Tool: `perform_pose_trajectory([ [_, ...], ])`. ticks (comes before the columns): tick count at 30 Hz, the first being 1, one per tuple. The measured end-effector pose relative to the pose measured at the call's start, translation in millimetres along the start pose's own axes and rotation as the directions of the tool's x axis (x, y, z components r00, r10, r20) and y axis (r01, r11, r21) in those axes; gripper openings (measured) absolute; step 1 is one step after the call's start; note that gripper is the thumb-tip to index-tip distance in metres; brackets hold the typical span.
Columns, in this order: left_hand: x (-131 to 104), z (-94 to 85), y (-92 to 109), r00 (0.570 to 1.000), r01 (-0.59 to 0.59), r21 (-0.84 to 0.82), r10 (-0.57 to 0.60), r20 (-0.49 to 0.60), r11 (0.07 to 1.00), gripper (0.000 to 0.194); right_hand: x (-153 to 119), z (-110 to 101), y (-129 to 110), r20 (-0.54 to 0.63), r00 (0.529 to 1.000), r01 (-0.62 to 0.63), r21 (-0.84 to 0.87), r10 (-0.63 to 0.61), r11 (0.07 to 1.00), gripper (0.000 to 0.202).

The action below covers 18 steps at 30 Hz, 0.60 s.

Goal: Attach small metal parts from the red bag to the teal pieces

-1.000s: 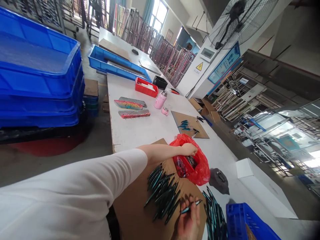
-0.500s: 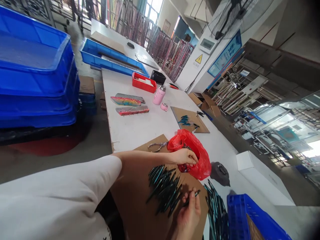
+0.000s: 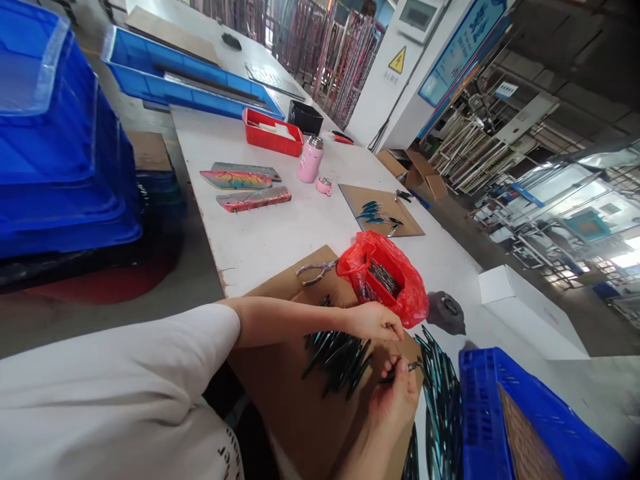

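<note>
My left hand reaches across from the left, its fingers pinched together just above my right hand. Whatever it pinches is too small to make out. My right hand comes up from below, its fingers closed on a slim dark fishing lure whose end sticks out to the right. Beneath my left forearm, a pile of dark green lures lies on brown cardboard. Just beyond my left hand, a red plastic bag surrounds a red box of small metal pieces.
More lures lie right of the cardboard, beside a blue crate. Pliers rest near the bag. Farther along stand a pink bottle, a red tray and large painted lures. Blue bins are stacked at left.
My left hand has come out of the red bag and moved down close to my right hand, uncovering the metal pieces. The view has shifted, and the lure stays in my right hand.
</note>
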<state>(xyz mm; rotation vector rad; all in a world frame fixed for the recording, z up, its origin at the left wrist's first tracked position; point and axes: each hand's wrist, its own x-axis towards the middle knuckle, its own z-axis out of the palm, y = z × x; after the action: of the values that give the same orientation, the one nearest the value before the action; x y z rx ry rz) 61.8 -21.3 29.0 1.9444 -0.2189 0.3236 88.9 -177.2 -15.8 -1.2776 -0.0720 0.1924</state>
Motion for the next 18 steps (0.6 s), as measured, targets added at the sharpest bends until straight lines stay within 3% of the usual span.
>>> perform_pose_trajectory([
  [7, -2, 3.6, -1, 0.987, -0.104, 0.235, 0.070, 0.148, 0.966, 0.013, -5, -2, -8, -0.056, 0.998, -0.039, -0.215, 0.028, 0.976, 0.034],
  [10, -4, 5.4, -5, 0.980, 0.032, 0.179, -0.066, 0.185, 0.983, 0.012, -8, -3, -16, -0.019, 0.999, -0.051, -0.337, 0.047, 0.940, 0.032],
  [14, -4, 7.9, -16, 0.891, 0.319, -0.057, -0.279, 0.357, 0.946, 0.015, -4, -11, -15, 0.072, 0.997, 0.016, -0.547, 0.028, 0.837, 0.033],
  [16, -5, 9.6, -20, 0.863, 0.380, -0.120, -0.305, 0.403, 0.917, 0.016, 0, -15, -9, 0.093, 0.996, 0.037, -0.533, 0.015, 0.846, 0.035],
  [18, -5, 11.4, -21, 0.877, 0.358, -0.130, -0.285, 0.387, 0.925, 0.015, 3, -17, -2, 0.115, 0.993, 0.066, -0.454, -0.015, 0.889, 0.036],
])
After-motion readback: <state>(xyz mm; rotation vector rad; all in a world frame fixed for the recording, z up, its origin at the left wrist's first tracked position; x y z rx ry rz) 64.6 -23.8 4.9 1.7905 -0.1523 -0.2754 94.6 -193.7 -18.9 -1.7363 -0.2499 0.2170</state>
